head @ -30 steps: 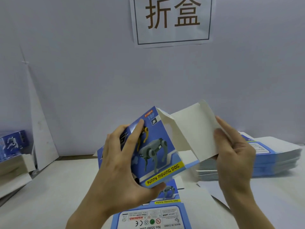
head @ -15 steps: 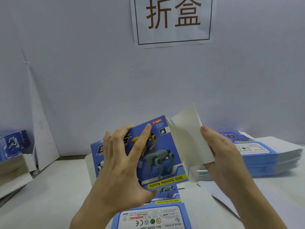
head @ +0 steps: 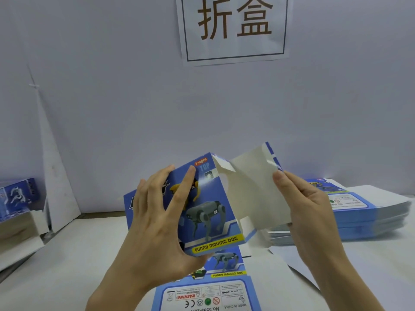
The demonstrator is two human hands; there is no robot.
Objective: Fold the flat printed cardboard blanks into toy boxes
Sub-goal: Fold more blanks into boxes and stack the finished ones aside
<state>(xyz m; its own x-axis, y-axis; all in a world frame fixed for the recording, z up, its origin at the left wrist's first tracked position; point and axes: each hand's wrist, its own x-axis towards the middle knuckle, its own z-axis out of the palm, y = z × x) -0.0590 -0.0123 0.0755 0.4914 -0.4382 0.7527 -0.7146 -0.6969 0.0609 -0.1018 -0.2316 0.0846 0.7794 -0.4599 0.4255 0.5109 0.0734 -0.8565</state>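
A blue toy box (head: 211,212) printed with robot dogs and "FUNNY MOVING DOG" is held up in the air over the table. My left hand (head: 161,218) grips its front face, fingers spread over the print and thumb under the bottom edge. On the box's right end a large white flap (head: 256,194) stands open, its plain inside towards me. My right hand (head: 307,203) pinches that flap, thumb on the near side. A small side flap (head: 221,164) is bent inward at the top corner.
A flat blank (head: 208,295) lies on the white table below the box. A stack of flat blanks (head: 363,216) sits at the right. Folded blue boxes (head: 15,196) stand at the far left beside a leaning white board (head: 56,176). A paper sign (head: 233,28) hangs on the wall.
The box has turned back and forth in my hands. The large white flap folded in towards the end opening half a second ago and now stands wider open again, my right hand still on it.
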